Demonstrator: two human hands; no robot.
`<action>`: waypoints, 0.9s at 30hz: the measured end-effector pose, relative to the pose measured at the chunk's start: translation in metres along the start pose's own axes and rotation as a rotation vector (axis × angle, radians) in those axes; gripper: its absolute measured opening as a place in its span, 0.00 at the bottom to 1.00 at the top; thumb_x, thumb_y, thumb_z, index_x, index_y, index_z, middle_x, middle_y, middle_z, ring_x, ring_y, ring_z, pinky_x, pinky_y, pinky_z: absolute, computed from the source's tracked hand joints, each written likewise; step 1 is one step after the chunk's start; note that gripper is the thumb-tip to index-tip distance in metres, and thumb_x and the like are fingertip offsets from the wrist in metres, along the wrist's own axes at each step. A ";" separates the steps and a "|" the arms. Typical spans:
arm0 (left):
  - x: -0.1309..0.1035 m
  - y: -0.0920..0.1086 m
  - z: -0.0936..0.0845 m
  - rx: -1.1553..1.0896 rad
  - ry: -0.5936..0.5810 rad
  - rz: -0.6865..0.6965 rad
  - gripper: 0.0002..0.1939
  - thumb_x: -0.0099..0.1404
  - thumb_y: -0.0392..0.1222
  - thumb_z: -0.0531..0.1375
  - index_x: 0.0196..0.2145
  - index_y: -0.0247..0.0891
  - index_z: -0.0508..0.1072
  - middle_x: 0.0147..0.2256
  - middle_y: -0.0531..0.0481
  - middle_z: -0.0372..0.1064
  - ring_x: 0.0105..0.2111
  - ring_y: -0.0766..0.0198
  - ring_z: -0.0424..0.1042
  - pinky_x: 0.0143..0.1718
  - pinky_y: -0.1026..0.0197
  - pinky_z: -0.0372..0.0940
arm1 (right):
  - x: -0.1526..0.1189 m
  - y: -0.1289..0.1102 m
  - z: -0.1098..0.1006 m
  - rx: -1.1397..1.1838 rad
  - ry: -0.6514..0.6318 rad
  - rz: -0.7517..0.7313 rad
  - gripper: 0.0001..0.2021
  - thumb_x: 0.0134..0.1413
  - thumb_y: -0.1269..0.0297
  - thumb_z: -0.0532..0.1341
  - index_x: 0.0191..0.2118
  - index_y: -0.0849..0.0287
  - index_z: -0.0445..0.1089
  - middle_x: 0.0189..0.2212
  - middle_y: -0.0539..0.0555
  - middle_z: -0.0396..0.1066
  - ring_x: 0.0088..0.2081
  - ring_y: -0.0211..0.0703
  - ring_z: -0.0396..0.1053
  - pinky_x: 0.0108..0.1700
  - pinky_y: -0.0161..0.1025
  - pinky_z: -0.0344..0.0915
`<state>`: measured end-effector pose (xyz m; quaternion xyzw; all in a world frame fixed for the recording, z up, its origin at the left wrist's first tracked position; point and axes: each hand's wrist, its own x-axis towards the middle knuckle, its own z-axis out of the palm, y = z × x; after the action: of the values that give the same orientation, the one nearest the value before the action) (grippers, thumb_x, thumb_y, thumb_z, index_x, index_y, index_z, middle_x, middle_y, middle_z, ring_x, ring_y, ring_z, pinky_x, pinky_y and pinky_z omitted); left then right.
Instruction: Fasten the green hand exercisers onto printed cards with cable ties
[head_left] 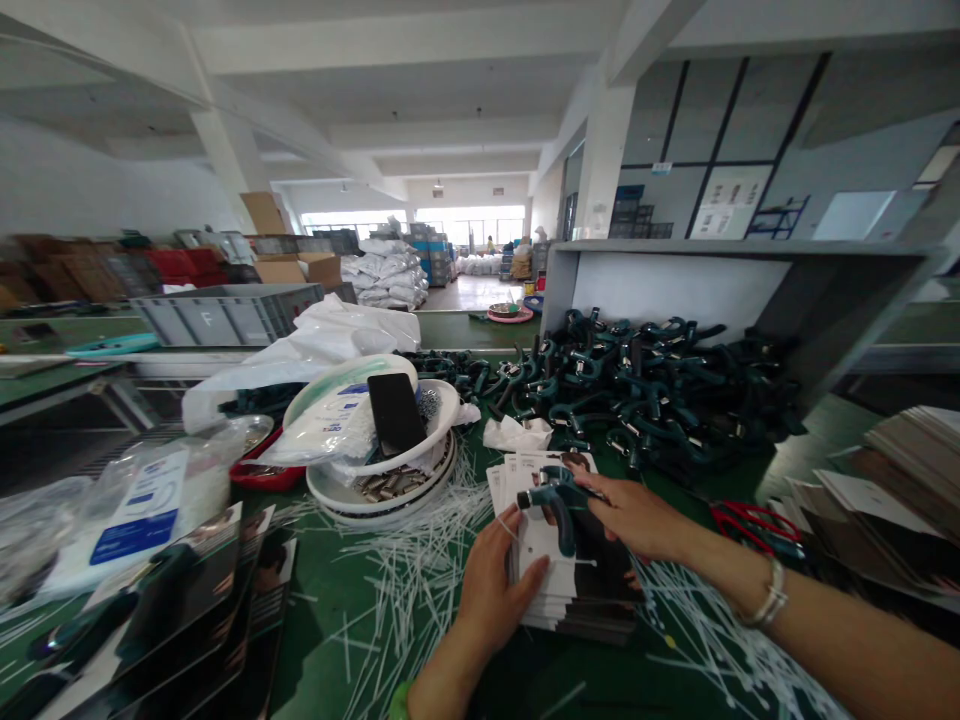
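Observation:
My right hand (626,510) is closed around a dark green curved-handled tool (559,500), which lies over a stack of printed cards (555,580). The tool's exact kind is unclear. My left hand (491,575) is at the stack's left edge, with its thumb on the top card and its fingers along the side. By its index fingertip runs a thin white strip that looks like a cable tie (510,525). My right fingertips are partly hidden behind the tool.
Many similar tools (652,390) spill from a grey bin (675,248). White cable ties (405,560) are strewn about. A white bowl (442,430) carries a phone (395,413). Red-handled scissors (754,522) and card stacks (892,530) lie right; packed cards (195,610) lie left.

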<state>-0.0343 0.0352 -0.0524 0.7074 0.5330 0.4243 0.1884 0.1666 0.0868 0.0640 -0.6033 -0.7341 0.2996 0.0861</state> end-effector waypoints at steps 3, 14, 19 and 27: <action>-0.002 0.002 0.000 -0.152 0.013 -0.087 0.30 0.62 0.48 0.55 0.59 0.37 0.55 0.57 0.40 0.58 0.57 0.55 0.57 0.58 0.50 0.53 | -0.013 0.004 0.012 -0.154 0.048 -0.130 0.23 0.53 0.66 0.51 0.55 0.59 0.62 0.30 0.54 0.75 0.22 0.40 0.69 0.29 0.35 0.63; 0.061 0.027 -0.023 -0.022 0.102 -0.114 0.16 0.58 0.43 0.57 0.44 0.37 0.72 0.50 0.41 0.66 0.52 0.55 0.63 0.55 0.51 0.55 | -0.015 -0.001 0.008 -0.459 0.077 -0.424 0.16 0.46 0.64 0.59 0.43 0.51 0.73 0.30 0.52 0.73 0.32 0.45 0.69 0.32 0.36 0.58; 0.110 0.051 -0.013 0.281 -0.184 -0.124 0.16 0.55 0.48 0.60 0.42 0.43 0.75 0.48 0.43 0.69 0.48 0.44 0.66 0.49 0.40 0.56 | -0.001 -0.004 0.022 -0.597 0.119 -0.474 0.09 0.46 0.68 0.58 0.33 0.54 0.76 0.31 0.55 0.73 0.34 0.45 0.69 0.32 0.36 0.59; 0.108 0.052 0.006 0.220 -0.212 -0.027 0.07 0.59 0.44 0.58 0.31 0.49 0.77 0.38 0.52 0.76 0.43 0.54 0.70 0.53 0.40 0.49 | 0.006 0.019 0.043 0.027 0.366 -0.517 0.10 0.53 0.65 0.55 0.30 0.58 0.73 0.30 0.54 0.71 0.35 0.43 0.68 0.38 0.38 0.63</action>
<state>0.0089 0.1165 0.0248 0.7573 0.5629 0.2837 0.1706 0.1598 0.0796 0.0172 -0.4392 -0.8314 0.1641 0.2982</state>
